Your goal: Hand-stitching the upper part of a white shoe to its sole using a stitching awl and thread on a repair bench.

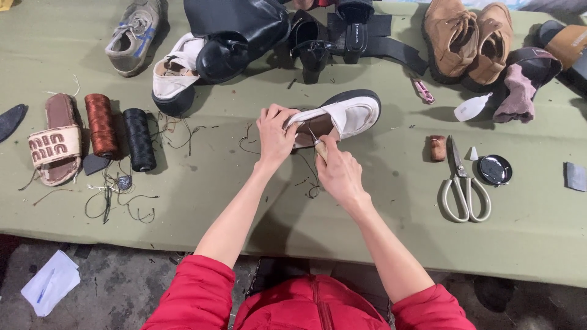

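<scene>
1. Left hand (274, 135) clamps the white shoe (342, 116) at its heel end.
2. Shoe's length runs right and far, toe away.
3. Right hand (338, 173) pinches a needle tool (316, 142) at the shoe's near edge.

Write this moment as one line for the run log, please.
left hand: holds white shoe | right hand: holds awl at shoe | nearby: scissors, thread spools

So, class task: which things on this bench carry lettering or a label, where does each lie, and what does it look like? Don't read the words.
Slide sandal: far left, tan, cream strap with dark red lettering.
Black sandal: top centre, small white print on its insole.
White squeeze bottle: right, lying down, no label readable.
No screens or signs.
</scene>
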